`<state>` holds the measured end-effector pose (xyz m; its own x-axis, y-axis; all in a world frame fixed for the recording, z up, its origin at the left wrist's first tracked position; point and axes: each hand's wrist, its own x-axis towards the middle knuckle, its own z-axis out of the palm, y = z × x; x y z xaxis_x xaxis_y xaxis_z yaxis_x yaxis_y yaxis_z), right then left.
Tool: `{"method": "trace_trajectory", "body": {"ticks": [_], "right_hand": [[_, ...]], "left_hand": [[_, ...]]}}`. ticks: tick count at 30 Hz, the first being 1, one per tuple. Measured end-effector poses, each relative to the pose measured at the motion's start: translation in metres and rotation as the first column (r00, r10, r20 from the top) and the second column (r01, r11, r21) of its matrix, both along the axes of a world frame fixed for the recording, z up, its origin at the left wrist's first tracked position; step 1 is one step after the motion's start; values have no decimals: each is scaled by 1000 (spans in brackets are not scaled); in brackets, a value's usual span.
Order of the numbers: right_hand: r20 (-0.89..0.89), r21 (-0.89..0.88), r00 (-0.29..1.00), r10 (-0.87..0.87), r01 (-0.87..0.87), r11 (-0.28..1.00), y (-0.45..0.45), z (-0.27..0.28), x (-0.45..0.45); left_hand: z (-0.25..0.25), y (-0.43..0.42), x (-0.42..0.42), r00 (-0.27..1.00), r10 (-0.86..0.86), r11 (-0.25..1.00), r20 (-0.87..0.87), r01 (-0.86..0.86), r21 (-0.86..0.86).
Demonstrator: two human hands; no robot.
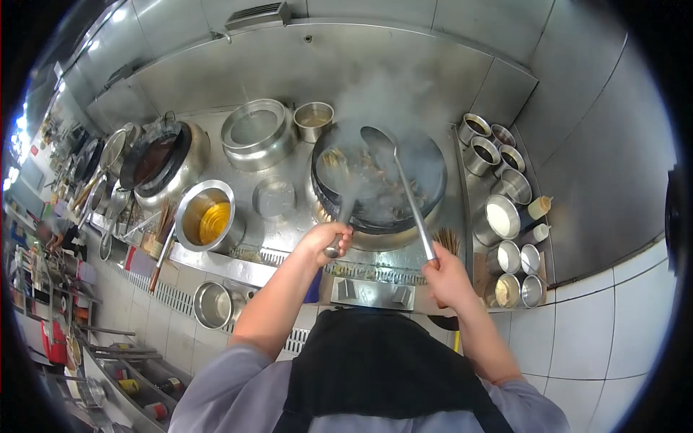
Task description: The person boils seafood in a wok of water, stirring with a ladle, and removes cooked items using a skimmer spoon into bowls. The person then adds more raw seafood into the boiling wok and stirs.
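Note:
Steam rises from a dark wok (422, 162) on the burner, with browned pieces of food (368, 173) in it; haze blurs them. My left hand (325, 242) is closed around a grey handle (346, 207) at the wok's near side. That handle appears to belong to the wok, though steam hides where it joins. In my right hand (449, 276), fingers wrapped, is the end of a long metal ladle (409, 191). The ladle's round, dark bowl is over the far part of the wok.
Seasoning containers (503, 216) and squeeze bottles (539, 208) line the right side. A pot of yellow oil (232, 206) stands left, near a second wok (148, 159). Behind are a large lidded pot (256, 133) and a small pot (314, 119). A bamboo brush (447, 239) lies beside my right hand.

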<state>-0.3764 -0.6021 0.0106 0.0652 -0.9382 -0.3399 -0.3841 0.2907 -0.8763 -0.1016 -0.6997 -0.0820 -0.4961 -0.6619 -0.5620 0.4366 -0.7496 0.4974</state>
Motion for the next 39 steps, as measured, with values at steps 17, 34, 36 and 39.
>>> {"method": "trace_trajectory", "body": {"ticks": [17, 34, 36, 39], "right_hand": [[459, -34, 875, -154, 191, 981, -37, 4, -63], [833, 422, 419, -362, -56, 905, 28, 21, -74], [863, 446, 304, -404, -82, 891, 29, 29, -67], [843, 462, 329, -425, -42, 886, 36, 52, -61]], "left_hand": [[32, 30, 18, 1000, -8, 945, -13, 3, -326], [20, -26, -20, 971, 105, 941, 217, -27, -337], [19, -35, -26, 967, 127, 937, 221, -43, -347], [14, -49, -33, 942, 186, 927, 280, -73, -368]]}}
